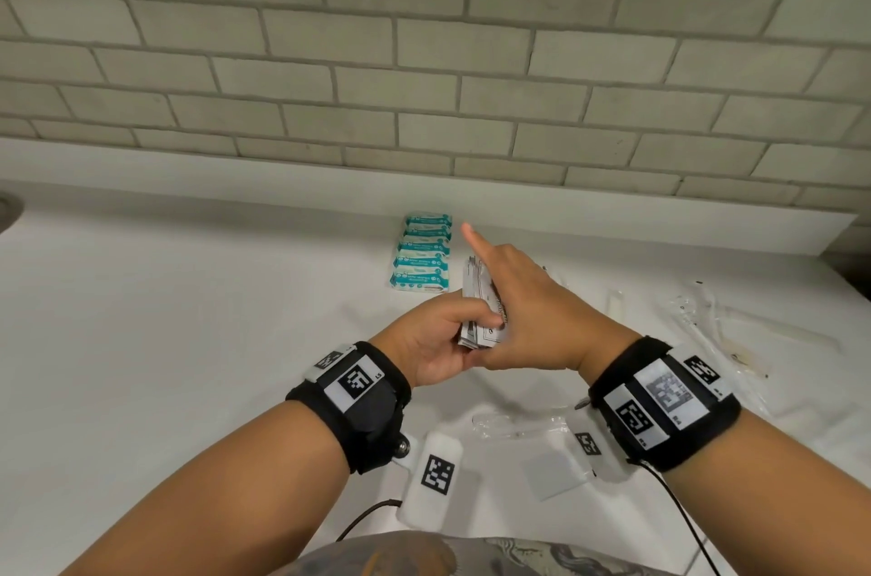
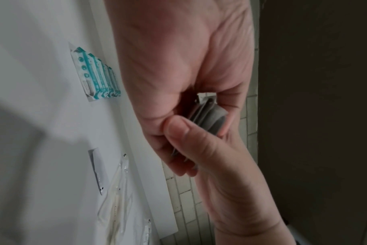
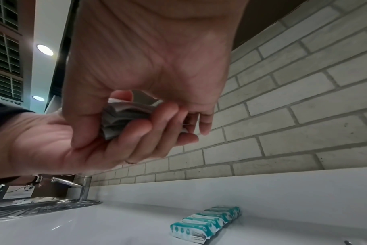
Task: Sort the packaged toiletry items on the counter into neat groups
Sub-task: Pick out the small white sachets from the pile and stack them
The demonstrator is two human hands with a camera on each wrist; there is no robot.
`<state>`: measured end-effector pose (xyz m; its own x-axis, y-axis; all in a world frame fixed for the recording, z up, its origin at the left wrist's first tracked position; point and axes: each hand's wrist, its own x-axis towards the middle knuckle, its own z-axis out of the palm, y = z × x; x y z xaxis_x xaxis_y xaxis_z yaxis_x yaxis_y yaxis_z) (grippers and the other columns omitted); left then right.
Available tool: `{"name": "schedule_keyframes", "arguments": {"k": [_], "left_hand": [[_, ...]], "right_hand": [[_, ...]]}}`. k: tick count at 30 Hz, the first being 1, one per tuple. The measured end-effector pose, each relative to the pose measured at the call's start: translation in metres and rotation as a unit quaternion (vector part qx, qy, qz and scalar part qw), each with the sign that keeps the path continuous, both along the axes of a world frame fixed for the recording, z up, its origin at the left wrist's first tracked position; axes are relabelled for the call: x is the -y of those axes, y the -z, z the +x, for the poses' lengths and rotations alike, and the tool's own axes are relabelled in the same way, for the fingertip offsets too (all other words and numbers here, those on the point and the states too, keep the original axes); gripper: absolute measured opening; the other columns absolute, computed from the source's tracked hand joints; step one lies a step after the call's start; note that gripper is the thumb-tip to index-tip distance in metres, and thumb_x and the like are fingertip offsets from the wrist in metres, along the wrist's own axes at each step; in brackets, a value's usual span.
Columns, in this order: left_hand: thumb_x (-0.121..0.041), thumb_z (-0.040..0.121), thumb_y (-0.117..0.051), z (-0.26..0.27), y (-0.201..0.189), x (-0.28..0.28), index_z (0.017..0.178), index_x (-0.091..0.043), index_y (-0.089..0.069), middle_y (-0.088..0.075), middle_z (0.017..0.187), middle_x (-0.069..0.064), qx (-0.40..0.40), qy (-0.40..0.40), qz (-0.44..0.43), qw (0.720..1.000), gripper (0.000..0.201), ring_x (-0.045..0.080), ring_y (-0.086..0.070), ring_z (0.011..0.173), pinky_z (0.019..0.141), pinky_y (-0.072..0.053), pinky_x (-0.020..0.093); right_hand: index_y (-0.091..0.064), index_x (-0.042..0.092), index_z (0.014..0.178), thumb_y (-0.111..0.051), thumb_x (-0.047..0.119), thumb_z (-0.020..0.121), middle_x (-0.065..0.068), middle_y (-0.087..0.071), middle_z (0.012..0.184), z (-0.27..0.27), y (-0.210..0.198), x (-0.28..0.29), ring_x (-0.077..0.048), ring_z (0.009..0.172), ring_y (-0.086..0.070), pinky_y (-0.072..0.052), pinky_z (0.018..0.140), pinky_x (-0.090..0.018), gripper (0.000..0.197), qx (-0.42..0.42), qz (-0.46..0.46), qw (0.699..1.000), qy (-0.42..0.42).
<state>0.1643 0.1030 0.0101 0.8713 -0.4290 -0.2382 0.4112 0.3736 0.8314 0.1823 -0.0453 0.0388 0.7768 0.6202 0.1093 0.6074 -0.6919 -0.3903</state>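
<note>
White sachets (image 1: 481,316) form a stack held above the counter (image 1: 188,316), just right of the teal packet row (image 1: 423,254), long axis parallel to it. Left hand (image 1: 436,339) curls round the stack's near end; right hand (image 1: 528,316) pinches its right edge, forefinger extended. Either hand is equally near for set-down beside the row.

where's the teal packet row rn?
Head view: teal packets lie on the counter near the tiled wall, just left of the hands' white sachet stack.

Packets (image 1: 423,253) on counter (image 1: 188,316), near wall (image 1: 424,56)
</note>
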Motion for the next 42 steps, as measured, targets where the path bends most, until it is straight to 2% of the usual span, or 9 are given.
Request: {"name": "schedule_keyframes", "arguments": {"k": [5,10,15,19,24,30,35,38,42], "left_hand": [[0.013,0.083,-0.036,-0.002,-0.001,0.007,0.078,-0.019,-0.069,-0.06,0.069,0.002,-0.012,-0.018,0.024,0.999,0.046,0.015,-0.06,0.062,0.053,-0.044,0.024],[0.001,0.068,-0.053,-0.007,-0.005,0.016,0.068,-0.02,-0.071,-0.061,0.064,0.003,-0.019,-0.066,0.026,0.997,0.028,0.015,-0.064,0.058,0.053,-0.047,0.025],[-0.008,0.093,-0.048,-0.008,-0.011,0.031,0.081,-0.015,-0.058,-0.06,0.058,0.005,-0.05,-0.119,0.035,0.991,0.017,0.017,-0.065,0.053,0.047,-0.052,0.024],[-0.028,0.096,-0.052,-0.012,-0.015,0.047,0.075,-0.015,-0.061,-0.062,0.054,0.005,-0.08,-0.118,0.042,0.989,0.026,0.016,-0.065,0.048,0.042,-0.05,0.02],[-0.029,0.098,-0.05,-0.011,-0.015,0.069,0.051,-0.018,-0.074,-0.063,0.054,0.003,-0.065,-0.11,0.018,0.992,0.054,0.014,-0.065,0.051,0.047,-0.052,0.022],[-0.018,0.094,-0.052,-0.005,-0.016,0.086,0.102,-0.011,-0.064,-0.062,0.074,0.006,-0.056,-0.22,-0.017,0.974,0.016,0.017,-0.058,0.064,0.067,-0.053,0.032],[-0.016,0.097,-0.048,0.002,-0.018,0.099,0.103,-0.014,-0.063,-0.063,0.077,0.006,-0.002,-0.28,-0.07,0.958,0.017,0.018,-0.061,0.069,0.067,-0.054,0.031],[-0.016,0.098,-0.043,0.005,-0.017,0.111,0.105,-0.016,-0.062,-0.069,0.083,0.005,0.053,-0.299,-0.048,0.952,0.02,0.019,-0.067,0.072,0.068,-0.055,0.031],[-0.016,0.099,-0.038,0.007,-0.011,0.124,0.107,-0.02,-0.06,-0.07,0.103,0.006,0.081,-0.3,-0.037,0.95,0.023,0.016,-0.069,0.085,0.08,-0.054,0.035]], "right_hand": [[0.024,0.049,0.142,-0.086,0.043,0.057,0.015,-0.026,0.117,-0.001,0.006,0.002,-0.005,0.114,-0.029,-0.035,0.1,-0.026,0.139,-0.002,0.006,1.0,-0.009],[0.021,0.048,0.144,-0.084,0.042,0.061,0.012,-0.031,0.118,-0.005,0.007,0.008,-0.008,0.114,-0.034,-0.036,0.1,-0.027,0.134,-0.011,0.019,0.999,-0.028],[0.017,0.046,0.146,-0.082,0.042,0.063,0.008,-0.032,0.127,-0.013,0.008,0.016,0.002,0.107,-0.022,-0.025,0.102,-0.024,0.129,0.006,0.006,0.998,-0.056],[0.016,0.042,0.148,-0.079,0.045,0.065,0.007,-0.03,0.128,-0.019,0.008,0.025,0.006,0.103,-0.012,-0.02,0.104,-0.025,0.126,0.034,-0.016,0.997,-0.069],[0.017,0.043,0.146,-0.075,0.045,0.067,0.005,-0.027,0.133,-0.021,0.007,0.047,-0.009,0.126,-0.02,-0.008,0.111,-0.026,0.121,0.054,-0.006,0.996,-0.069],[0.018,0.053,0.143,-0.086,0.049,0.059,0.013,-0.018,0.148,-0.012,-0.006,0.088,-0.003,0.13,-0.028,-0.032,0.107,-0.027,0.133,-0.16,0.087,0.983,0.014],[-0.016,0.036,0.149,-0.037,0.071,0.075,-0.007,-0.065,0.116,-0.004,-0.006,0.103,-0.023,0.097,-0.068,-0.051,0.092,-0.043,0.085,-0.364,0.196,0.909,0.049],[-0.047,0.02,0.131,-0.04,0.054,0.091,-0.016,-0.065,0.105,-0.002,0.0,0.102,-0.028,0.085,-0.067,-0.055,0.073,-0.041,0.053,-0.427,0.286,0.857,0.029],[-0.058,0.005,0.109,-0.05,0.027,0.099,-0.015,-0.068,0.093,0.007,0.009,0.103,-0.024,0.076,-0.066,-0.057,0.062,-0.032,0.025,-0.456,0.341,0.82,0.06]]}}
